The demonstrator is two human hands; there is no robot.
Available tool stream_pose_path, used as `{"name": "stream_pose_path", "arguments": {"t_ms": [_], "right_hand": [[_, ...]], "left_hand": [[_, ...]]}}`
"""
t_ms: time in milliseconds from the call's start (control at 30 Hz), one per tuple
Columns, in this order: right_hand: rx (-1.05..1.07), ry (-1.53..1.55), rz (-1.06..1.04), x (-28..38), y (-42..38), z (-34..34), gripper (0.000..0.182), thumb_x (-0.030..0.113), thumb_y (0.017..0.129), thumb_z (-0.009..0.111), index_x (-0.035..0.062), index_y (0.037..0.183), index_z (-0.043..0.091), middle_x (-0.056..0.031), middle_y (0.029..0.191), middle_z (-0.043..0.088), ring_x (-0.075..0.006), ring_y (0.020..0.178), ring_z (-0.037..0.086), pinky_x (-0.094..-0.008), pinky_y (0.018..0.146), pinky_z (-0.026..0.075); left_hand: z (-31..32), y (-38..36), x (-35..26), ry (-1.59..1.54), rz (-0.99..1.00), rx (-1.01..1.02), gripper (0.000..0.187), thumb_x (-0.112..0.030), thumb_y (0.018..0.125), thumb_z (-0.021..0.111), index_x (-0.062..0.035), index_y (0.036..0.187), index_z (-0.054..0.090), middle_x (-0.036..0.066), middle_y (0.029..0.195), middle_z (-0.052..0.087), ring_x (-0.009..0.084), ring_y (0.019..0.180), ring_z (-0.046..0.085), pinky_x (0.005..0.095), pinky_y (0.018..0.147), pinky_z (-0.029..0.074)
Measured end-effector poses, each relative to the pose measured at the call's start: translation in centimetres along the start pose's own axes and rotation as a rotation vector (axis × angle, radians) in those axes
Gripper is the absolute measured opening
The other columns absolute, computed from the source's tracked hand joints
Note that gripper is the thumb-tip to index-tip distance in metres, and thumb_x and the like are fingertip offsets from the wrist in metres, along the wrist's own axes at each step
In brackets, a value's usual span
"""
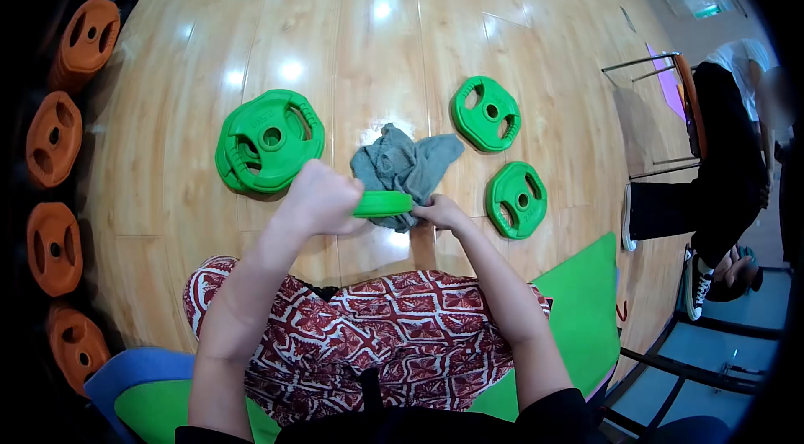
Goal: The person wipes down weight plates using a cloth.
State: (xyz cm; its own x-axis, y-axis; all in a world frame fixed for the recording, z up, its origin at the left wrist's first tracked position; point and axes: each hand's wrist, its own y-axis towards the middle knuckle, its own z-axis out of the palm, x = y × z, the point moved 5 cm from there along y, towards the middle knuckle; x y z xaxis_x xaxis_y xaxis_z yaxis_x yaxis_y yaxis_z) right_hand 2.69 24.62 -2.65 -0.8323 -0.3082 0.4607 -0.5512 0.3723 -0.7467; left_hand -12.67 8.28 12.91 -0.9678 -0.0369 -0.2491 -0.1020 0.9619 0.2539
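A small green weight plate point(385, 203) is turned edge-on between my two hands, above my lap's front edge. My left hand point(322, 199) is closed in a fist around its left side. At its right end, my right hand point(440, 214) pinches the rim with fingertips and thumb. Just behind the plate lies a crumpled grey-green cloth point(400, 157), partly covered by it in this view. To the left, green plates point(270, 139) are stacked flat on the floor. Two more green plates, a farther one point(487, 114) and a nearer one point(517, 200), lie to the right.
Orange weight plates point(55, 249) line the left side. Green mats point(578, 302) lie under and beside my patterned-cloth lap point(377, 335). At the right, a person in dark trousers point(712, 159) bends by a chair point(688, 105). The wooden floor point(368, 50) stretches ahead.
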Motion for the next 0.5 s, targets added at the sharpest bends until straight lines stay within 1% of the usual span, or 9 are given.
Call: {"name": "stream_pose_path", "arguments": {"t_ms": [33,67,100,167,200,267,333,433,500], "right_hand": [[-0.029,0.075,-0.04,0.0,0.4,0.0,0.038,0.034,0.068,0.062,-0.0024,0.078,0.057,-0.0118,0.076,0.06,-0.0204,0.068,0.058,-0.0318,0.064,0.046],[-0.054,0.199,-0.07,-0.2,0.5,-0.2,0.023,0.023,0.073,0.06,0.0023,0.079,0.054,-0.0025,0.068,0.052,-0.0107,0.061,0.049,-0.0235,0.053,0.039],[-0.054,0.192,-0.073,0.4,-0.2,-0.6,0.023,0.023,0.073,0.06,0.0023,0.079,0.054,-0.0025,0.068,0.052,-0.0107,0.061,0.049,-0.0235,0.053,0.039],[-0.273,0.689,-0.028,1.1,-2.5,-3.0,0.016,0.017,0.073,0.058,0.0035,0.075,0.052,-0.0006,0.066,0.048,-0.0093,0.059,0.045,-0.0235,0.053,0.037],[-0.34,0.686,-0.096,2.3,-4.2,-4.7,0.013,0.015,0.072,0.057,0.0038,0.075,0.05,-0.0003,0.066,0.047,-0.0091,0.058,0.044,-0.0232,0.053,0.036],[-0.513,0.783,-0.244,2.6,-6.3,-7.5,0.013,0.013,0.07,0.058,0.0044,0.075,0.05,0.0001,0.066,0.047,-0.0082,0.056,0.042,-0.0226,0.05,0.034],[-0.73,0.879,-0.347,3.1,-9.5,-10.0,0.01,0.009,0.071,0.058,0.0053,0.075,0.049,0.001,0.068,0.046,-0.0073,0.06,0.042,-0.0224,0.053,0.035],[-0.88,0.988,-0.519,3.0,-13.2,-11.2,0.013,0.004,0.075,0.055,0.0062,0.08,0.044,0.0005,0.073,0.047,-0.0062,0.065,0.045,-0.0211,0.059,0.039],[-0.866,1.03,-0.58,3.3,-14.3,-10.8,0.014,0.0,0.075,0.053,0.0067,0.081,0.043,-0.0004,0.076,0.048,-0.0065,0.068,0.046,-0.0207,0.063,0.04]], "left_hand": [[0.2,0.0,0.0,0.001,-0.01,-0.002,0.028,-0.034,0.057,0.062,-0.0096,0.048,0.051,0.009,0.039,0.047,0.0256,0.036,0.05,0.0348,0.039,0.04],[0.4,0.1,-0.1,-0.012,-0.012,-0.014,0.029,-0.034,0.058,0.062,-0.0098,0.048,0.051,0.009,0.039,0.047,0.0255,0.036,0.05,0.0344,0.039,0.04],[0.4,0.2,-0.2,-0.025,-0.01,-0.028,0.029,-0.035,0.058,0.061,-0.0099,0.048,0.051,0.009,0.04,0.048,0.0254,0.036,0.051,0.0341,0.039,0.04],[0.6,0.5,-0.5,-0.019,-0.058,0.049,0.029,-0.036,0.059,0.061,-0.0094,0.051,0.055,0.009,0.045,0.052,0.0245,0.041,0.054,0.0349,0.042,0.042],[0.9,0.6,-0.6,-0.014,-0.102,0.131,0.029,-0.038,0.06,0.06,-0.009,0.055,0.058,0.009,0.051,0.057,0.0237,0.046,0.057,0.0357,0.045,0.045],[1.0,0.7,-1.1,-0.024,-0.111,0.107,0.029,-0.038,0.06,0.06,-0.0091,0.055,0.058,0.009,0.052,0.057,0.0238,0.047,0.058,0.0356,0.046,0.045],[1.0,0.9,-1.6,-0.037,-0.119,0.093,0.029,-0.038,0.06,0.061,-0.0092,0.056,0.059,0.009,0.052,0.057,0.024,0.048,0.058,0.0356,0.046,0.045],[1.0,1.1,-1.7,-0.019,-0.21,0.15,0.029,-0.037,0.06,0.062,-0.0088,0.056,0.059,0.01,0.054,0.058,0.0245,0.051,0.059,0.0347,0.047,0.045],[1.7,1.2,-1.6,-0.063,-0.28,0.126,0.028,-0.035,0.06,0.063,-0.0075,0.056,0.059,0.011,0.056,0.059,0.0252,0.053,0.06,0.0348,0.049,0.046]]}}
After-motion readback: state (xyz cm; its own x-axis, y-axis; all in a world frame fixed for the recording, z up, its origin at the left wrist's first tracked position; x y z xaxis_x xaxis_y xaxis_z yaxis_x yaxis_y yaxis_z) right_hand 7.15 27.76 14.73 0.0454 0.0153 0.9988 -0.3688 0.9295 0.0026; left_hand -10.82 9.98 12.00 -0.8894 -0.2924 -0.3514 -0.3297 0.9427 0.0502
